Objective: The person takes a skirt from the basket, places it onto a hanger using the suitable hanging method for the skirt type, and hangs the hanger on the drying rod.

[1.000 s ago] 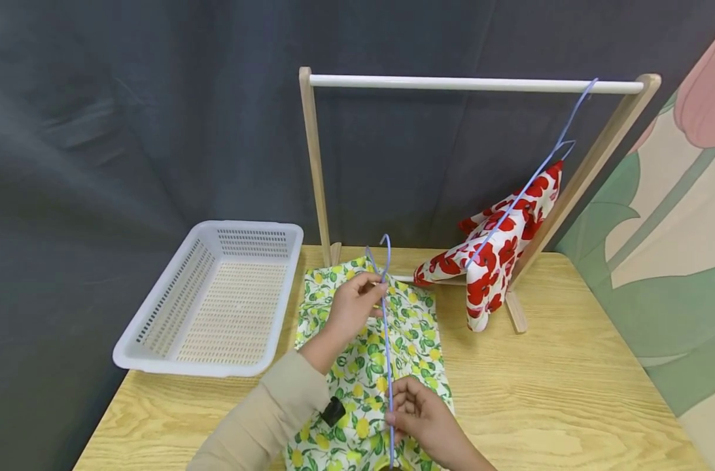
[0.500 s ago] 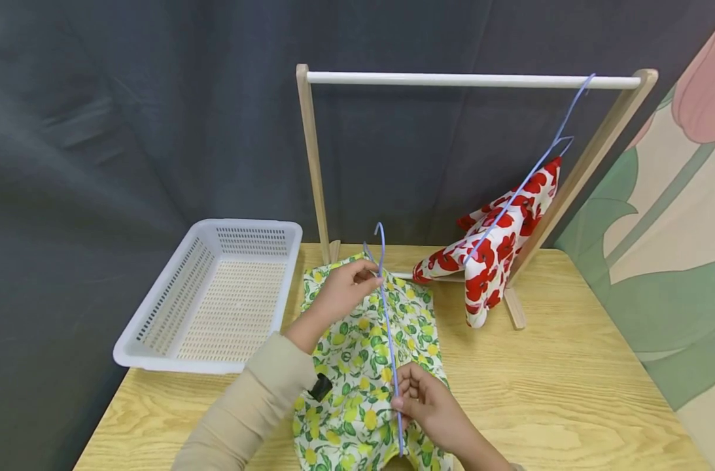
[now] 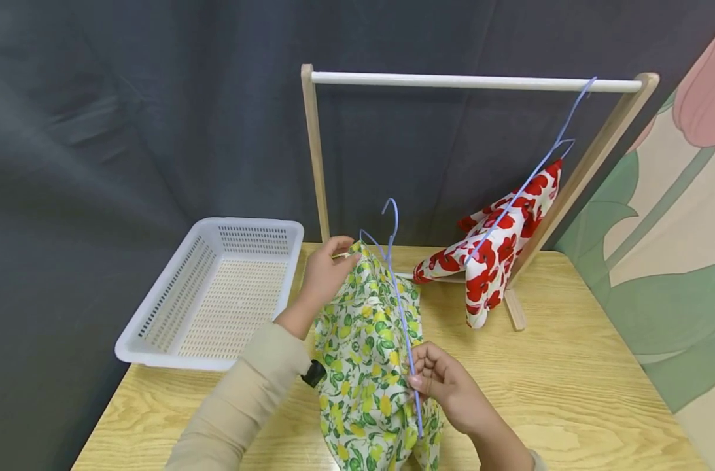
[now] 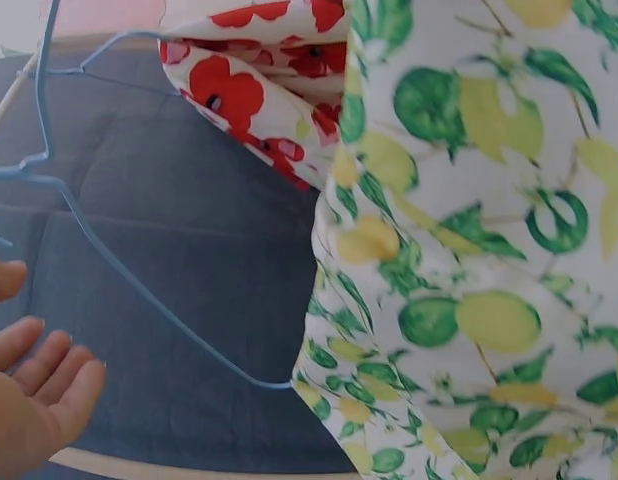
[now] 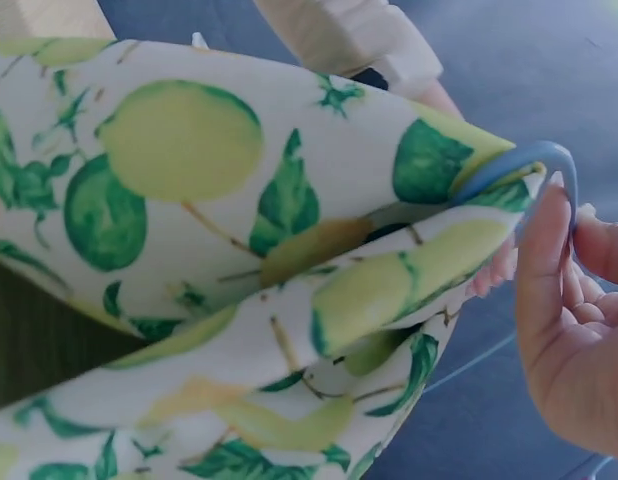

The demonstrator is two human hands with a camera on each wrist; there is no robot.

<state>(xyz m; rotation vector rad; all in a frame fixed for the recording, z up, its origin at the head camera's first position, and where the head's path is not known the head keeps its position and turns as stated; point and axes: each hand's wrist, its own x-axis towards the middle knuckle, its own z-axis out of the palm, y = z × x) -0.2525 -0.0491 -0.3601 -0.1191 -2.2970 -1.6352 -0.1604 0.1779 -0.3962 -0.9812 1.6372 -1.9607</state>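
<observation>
A lemon-print garment (image 3: 363,347) hangs on a blue hanger (image 3: 400,301), raised over the table in front of the rack. My right hand (image 3: 448,386) pinches the hanger's near arm between thumb and fingers; in the right wrist view, the hanger end (image 5: 529,155) pokes into the garment beside that hand (image 5: 579,320). By the garment's far shoulder, my left hand (image 3: 324,275) has its fingertips near the cloth. The left wrist view shows this hand (image 4: 39,390) with thumb and fingers apart and nothing between them. Beside it, the hanger's far arm (image 4: 169,310) runs into the garment.
A wooden rack with a white rail (image 3: 451,80) stands at the table's back. On its right end hangs a red-flowered garment (image 3: 504,242) on another blue hanger. A white plastic basket (image 3: 135,333) sits at the left on the wooden table (image 3: 569,392).
My left hand has let go of the hanger near its neck and moved left to the garment's far shoulder. The hanger has risen and shifted right with my right hand.
</observation>
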